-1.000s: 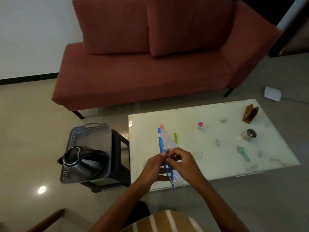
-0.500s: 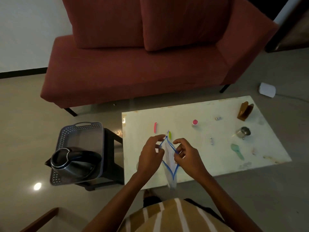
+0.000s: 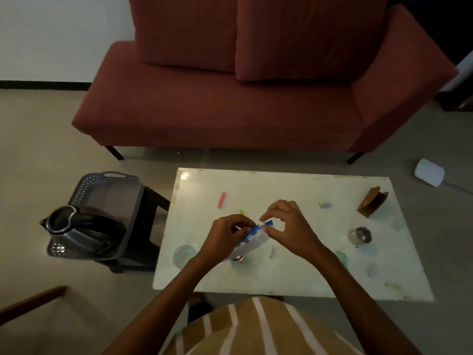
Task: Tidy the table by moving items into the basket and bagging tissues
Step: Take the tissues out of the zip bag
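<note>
Left hand (image 3: 227, 234) and right hand (image 3: 286, 226) each pinch the blue zip strip of the clear bag (image 3: 252, 239), held just above the surface (image 3: 294, 278) at frame centre, probably to work the seal. Strip's long axis runs lower left to upper right; pouch sags toward lower left. Basket (image 3: 107, 185) with kettle (image 3: 82, 230) sits at left; pink clip (image 3: 221, 200) lies beyond.
</note>
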Action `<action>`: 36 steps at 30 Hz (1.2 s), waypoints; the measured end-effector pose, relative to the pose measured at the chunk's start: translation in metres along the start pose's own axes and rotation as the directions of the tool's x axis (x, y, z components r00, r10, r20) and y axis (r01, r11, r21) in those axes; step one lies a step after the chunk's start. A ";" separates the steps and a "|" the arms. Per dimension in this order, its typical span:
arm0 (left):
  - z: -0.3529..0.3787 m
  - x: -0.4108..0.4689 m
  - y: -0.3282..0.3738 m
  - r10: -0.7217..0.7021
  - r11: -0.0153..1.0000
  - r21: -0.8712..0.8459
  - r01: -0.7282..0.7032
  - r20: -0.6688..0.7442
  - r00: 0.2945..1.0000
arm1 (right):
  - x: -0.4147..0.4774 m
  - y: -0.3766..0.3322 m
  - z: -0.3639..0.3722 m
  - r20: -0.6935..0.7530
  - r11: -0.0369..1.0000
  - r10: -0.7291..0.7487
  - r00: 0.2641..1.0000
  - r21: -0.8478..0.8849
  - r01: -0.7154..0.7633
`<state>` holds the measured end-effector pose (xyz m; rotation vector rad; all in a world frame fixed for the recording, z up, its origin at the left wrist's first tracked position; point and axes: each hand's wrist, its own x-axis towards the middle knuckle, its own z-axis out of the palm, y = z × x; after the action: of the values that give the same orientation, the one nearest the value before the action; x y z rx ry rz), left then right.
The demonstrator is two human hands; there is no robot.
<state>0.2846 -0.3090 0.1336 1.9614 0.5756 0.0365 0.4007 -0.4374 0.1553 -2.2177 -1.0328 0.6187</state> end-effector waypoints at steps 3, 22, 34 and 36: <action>0.028 0.009 0.018 0.038 0.995 0.089 -0.034 -0.038 0.999 | 0.003 0.024 -0.025 0.192 0.998 -0.021 0.981 0.055 0.011; 0.097 0.028 0.050 -0.044 0.994 0.091 0.063 -0.200 0.979 | -0.008 0.102 -0.042 -0.257 0.968 0.127 0.958 0.243 -0.063; 0.108 0.023 0.058 -0.298 0.911 -0.360 0.201 -0.241 0.924 | -0.028 0.082 -0.025 0.235 0.721 0.272 0.933 0.592 -0.360; 0.110 0.022 0.057 -0.346 0.885 -0.399 0.241 -0.216 0.913 | -0.029 0.081 -0.025 0.189 0.756 0.262 0.946 0.569 -0.323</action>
<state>0.3558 -0.4126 0.1270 1.4962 0.9817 0.2192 0.4414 -0.5099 0.1212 -1.7915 -0.4275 1.0417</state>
